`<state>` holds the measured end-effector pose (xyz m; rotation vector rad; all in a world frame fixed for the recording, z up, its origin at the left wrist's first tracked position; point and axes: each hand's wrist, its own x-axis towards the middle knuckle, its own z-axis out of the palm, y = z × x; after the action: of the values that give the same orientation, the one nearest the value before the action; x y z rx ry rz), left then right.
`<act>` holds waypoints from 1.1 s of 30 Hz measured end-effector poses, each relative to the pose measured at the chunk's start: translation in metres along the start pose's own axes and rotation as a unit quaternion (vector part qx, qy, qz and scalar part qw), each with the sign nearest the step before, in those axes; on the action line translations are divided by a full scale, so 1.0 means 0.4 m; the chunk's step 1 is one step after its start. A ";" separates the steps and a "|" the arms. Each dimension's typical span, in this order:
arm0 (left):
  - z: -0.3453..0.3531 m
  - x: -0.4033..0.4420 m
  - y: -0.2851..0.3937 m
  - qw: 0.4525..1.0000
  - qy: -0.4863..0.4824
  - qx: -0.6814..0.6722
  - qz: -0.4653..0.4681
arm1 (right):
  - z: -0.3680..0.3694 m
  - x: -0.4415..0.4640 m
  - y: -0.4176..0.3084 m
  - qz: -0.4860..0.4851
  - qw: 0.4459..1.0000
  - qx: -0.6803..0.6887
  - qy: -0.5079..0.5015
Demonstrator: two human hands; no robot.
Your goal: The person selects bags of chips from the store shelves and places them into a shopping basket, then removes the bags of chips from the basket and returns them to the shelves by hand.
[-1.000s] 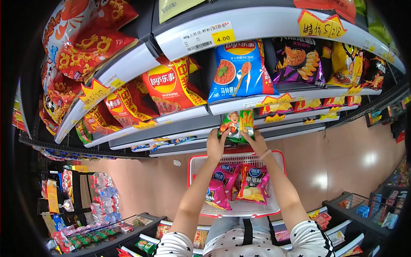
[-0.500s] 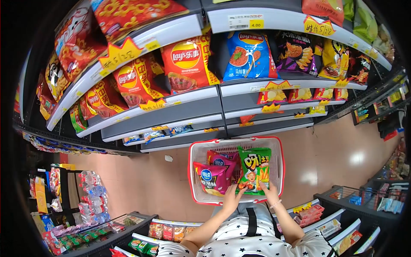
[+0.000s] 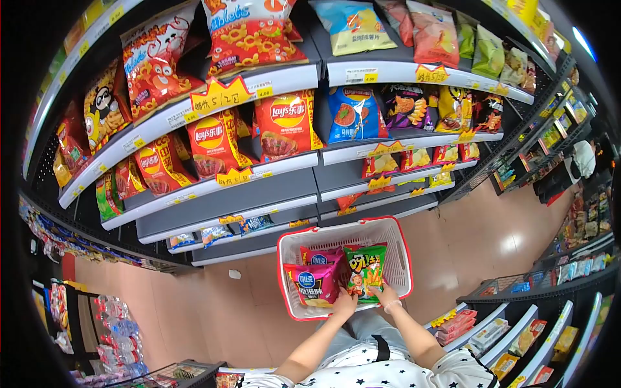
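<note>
1. I see left hand (image 3: 345, 302) and right hand (image 3: 387, 297) part-curled, gripping green bag (image 3: 366, 268) by its lower edge (underside hidden from me).
2. Bag's inside basket (image 3: 403, 258), lower centre of frame, right of pink bags (image 3: 312, 282).

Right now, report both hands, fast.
Left hand: closed, holding the green bag near its lower left corner.
Right hand: closed, holding the same bag near its lower right corner.
</note>
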<state>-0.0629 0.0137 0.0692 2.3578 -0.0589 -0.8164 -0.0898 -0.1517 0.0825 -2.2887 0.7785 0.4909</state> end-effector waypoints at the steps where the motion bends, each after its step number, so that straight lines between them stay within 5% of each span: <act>1: -0.010 -0.008 0.014 0.999 0.023 -0.037 -0.025 | 0.000 0.004 -0.002 0.006 1.000 -0.001 -0.011; 7: -0.031 -0.052 0.004 1.000 0.009 -0.028 -0.010 | -0.043 -0.001 -0.014 -0.007 0.997 -0.065 -0.031; 9: -0.059 -0.069 0.001 0.994 0.030 -0.071 0.083 | -0.098 -0.025 -0.035 -0.034 0.997 -0.066 -0.028; 13: -0.070 -0.045 0.007 0.974 0.087 -0.188 0.098 | -0.196 0.034 0.000 -0.130 0.986 -0.024 0.104; 16: -0.108 -0.012 0.099 0.975 0.152 -0.138 0.082 | -0.271 0.168 0.066 -0.145 0.970 0.147 0.132; 21: -0.090 0.120 0.261 0.960 0.252 -0.122 0.019 | -0.370 0.403 0.121 -0.088 0.979 0.156 0.094; 26: -0.030 0.201 0.365 0.942 0.327 -0.073 -0.020 | -0.497 0.485 0.104 -0.203 0.955 0.196 0.090; 30: 0.009 0.170 0.352 0.885 0.454 0.054 -0.085 | -0.515 0.445 0.101 -0.186 0.965 0.177 -0.047; 33: 0.033 0.137 0.275 0.867 0.480 0.078 -0.108 | -0.442 0.373 0.129 -0.170 0.890 0.311 -0.287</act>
<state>-0.0089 -0.0944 0.0953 2.6886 0.5793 0.3612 0.0125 -0.3643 0.1055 -1.5079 0.1781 0.6036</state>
